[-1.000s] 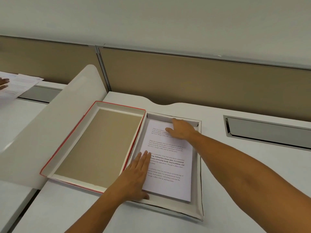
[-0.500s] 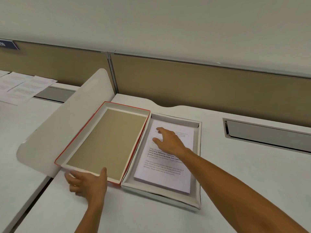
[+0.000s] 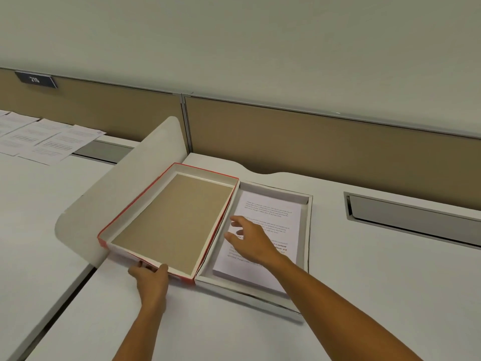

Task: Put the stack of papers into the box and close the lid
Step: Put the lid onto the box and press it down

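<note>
On the white desk (image 3: pixel 364 295), head view, the only one: the stack of papers (image 3: pixel 270 217) lies flat inside the shallow white box (image 3: pixel 305 230), long axis running away from the person, printed side up. First half of the task looks done.

Immediately left of the box, touching it along the shared long edge, the red-edged lid (image 3: pixel 171 222) lies open on its back, brown inner panel facing up. Its long axis runs parallel to the box. A hinge along that shared edge seems likely, though I cannot confirm it.

Left hand (image 3: pixel 151 278) sits at the lid's near short edge, toward the outer corner: thumb over the rim, fingers curled beneath, a light pinch on the cardboard. Right hand (image 3: pixel 251 241) hovers over the lower half of the papers, fingers spread and loosely open, gripping nothing; whether the fingertips touch the sheet I cannot tell.

Key relation: the lid lies left of the box and must swing rightward over it about the long seam. Left hand is the nearer and already has the lid. The right hand lies directly in the lid's closing path, so my judgement is it needs to clear first.

A curved white divider panel (image 3: pixel 125 183) stands just behind the lid's far side. Loose printed sheets (image 3: pixel 44 139) lie well apart on the neighbouring desk.
</note>
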{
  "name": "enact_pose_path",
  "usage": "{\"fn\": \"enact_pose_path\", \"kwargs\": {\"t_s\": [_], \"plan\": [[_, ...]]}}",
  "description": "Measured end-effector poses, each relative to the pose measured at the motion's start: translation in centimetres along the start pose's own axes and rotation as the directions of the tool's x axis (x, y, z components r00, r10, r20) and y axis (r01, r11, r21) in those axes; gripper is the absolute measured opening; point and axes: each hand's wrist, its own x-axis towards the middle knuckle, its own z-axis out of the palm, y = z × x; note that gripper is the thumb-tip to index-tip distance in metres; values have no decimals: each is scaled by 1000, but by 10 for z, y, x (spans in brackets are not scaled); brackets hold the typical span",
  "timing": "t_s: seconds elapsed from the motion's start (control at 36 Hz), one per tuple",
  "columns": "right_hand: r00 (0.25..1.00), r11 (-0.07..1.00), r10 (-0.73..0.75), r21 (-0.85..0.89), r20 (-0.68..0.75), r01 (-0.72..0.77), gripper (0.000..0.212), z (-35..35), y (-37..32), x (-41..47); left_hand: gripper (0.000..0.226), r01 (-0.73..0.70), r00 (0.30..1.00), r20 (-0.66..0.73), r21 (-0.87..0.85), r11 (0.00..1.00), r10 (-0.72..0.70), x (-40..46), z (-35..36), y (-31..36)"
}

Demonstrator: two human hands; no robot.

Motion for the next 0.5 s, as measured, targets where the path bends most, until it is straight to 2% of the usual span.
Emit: {"fn": "enact_pose_path", "kwargs": {"t_s": [0.08,0.19,0.39,0.5], "plan": [[1000,998,5,57,-7,-5,56,-1,-4,-10,66,-20,999,46,-163,986,28,-2,-1,-2],[1000,993,6,122,-10,-4,55,-4,-9,-22,83,-47,996,61,-251,967,64,-7,-6,-3],[1000,969,-7,248,-14,10,52,-10,-22,-40,77,-263,957,88,-143,954,277,-23,-11,-7],[1000,936,14,351,-27,-3,48,-12,-29,-48,75,-356,914,163,-120,927,373,-39,-5,-11]]}}
